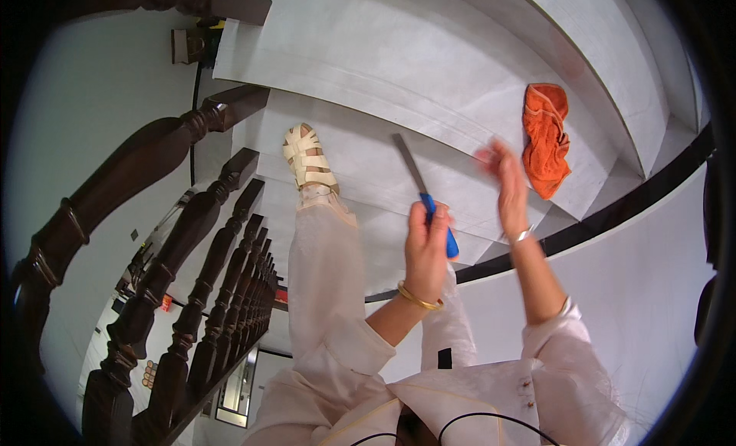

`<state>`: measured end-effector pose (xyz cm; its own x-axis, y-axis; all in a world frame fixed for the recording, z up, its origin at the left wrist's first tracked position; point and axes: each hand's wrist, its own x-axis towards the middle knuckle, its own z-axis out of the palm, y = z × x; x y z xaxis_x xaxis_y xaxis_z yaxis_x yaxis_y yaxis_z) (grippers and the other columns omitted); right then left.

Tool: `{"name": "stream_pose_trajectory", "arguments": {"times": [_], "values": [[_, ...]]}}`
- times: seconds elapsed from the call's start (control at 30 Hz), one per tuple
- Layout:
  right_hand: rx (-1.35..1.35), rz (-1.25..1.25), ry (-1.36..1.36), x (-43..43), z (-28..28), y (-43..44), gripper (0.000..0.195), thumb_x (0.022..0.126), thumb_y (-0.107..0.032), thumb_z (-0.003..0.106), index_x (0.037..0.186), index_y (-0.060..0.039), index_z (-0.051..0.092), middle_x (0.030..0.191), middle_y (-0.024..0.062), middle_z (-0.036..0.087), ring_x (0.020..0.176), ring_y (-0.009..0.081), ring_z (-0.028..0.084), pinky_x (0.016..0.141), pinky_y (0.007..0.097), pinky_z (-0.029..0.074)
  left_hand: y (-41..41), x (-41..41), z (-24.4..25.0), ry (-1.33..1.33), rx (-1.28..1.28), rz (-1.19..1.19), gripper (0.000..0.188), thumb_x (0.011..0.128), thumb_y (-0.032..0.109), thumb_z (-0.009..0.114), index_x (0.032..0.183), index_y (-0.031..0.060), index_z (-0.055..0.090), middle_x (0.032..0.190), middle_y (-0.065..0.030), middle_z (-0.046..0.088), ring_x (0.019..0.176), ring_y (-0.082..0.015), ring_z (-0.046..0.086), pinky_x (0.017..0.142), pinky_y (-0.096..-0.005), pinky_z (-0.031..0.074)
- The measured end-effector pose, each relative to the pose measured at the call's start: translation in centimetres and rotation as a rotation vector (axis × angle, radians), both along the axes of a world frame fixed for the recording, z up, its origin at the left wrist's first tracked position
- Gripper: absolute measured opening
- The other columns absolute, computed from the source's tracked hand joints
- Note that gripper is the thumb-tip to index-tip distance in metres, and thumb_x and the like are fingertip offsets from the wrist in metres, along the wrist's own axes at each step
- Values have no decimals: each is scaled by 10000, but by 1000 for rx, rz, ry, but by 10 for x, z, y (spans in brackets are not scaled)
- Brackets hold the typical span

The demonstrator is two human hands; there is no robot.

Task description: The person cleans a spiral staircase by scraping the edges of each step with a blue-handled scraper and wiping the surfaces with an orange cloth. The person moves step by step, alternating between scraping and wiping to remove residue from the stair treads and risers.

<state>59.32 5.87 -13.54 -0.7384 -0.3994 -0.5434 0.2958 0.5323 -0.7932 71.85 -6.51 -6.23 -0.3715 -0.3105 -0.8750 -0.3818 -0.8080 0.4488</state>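
My left hand [424,256] grips the blue handle of a hand tool [415,170]. Its long, narrow, flat grey metal blade points away from me over the stairs; whether it is a file or a knife is not clear. My right hand [509,196], partly blurred, hangs to the right of the tool with nothing visible in it and its fingers apart. Close to the right hand, a crumpled orange cloth [546,141] lies on a step near the wall side.
Pale stone stair treads [379,49] curve upward ahead. Dark turned wooden balusters [190,267] line the left side, with a lower floor visible past them. A dark skirting strip [621,216] edges the right wall [604,285]. My sandalled foot [307,155] rests on a tread.
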Motion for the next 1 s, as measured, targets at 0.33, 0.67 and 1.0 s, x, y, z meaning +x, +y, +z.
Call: {"name": "stream_pose_trajectory", "arguments": {"times": [0.33, 0.67, 1.0], "values": [[185, 561, 476, 64, 30, -24, 507, 843, -107, 605, 1339, -182, 531, 811, 104, 547, 662, 304, 577, 548, 382, 484, 28, 7, -31, 127, 379, 394, 484, 998, 157, 514, 1436, 38, 346, 1322, -35, 493, 1176, -143, 486, 986, -295, 419], [431, 871, 801, 7, -44, -41, 371, 809, -129, 640, 1164, -235, 659, 640, 66, 518, 490, 251, 548, 436, 368, 443, 45, 18, -3, 66, 228, 173, 521, 923, 22, 498, 1416, 21, 332, 1463, -117, 323, 1369, -254, 318, 1094, -359, 318], [470, 867, 786, 6, -44, -57, 359, 795, -119, 664, 1133, -238, 684, 642, 52, 544, 493, 240, 549, 435, 353, 438, 32, 19, 1, 40, 269, 179, 484, 927, 40, 504, 1389, 50, 362, 1446, -92, 340, 1365, -225, 323, 1075, -333, 331]]}}
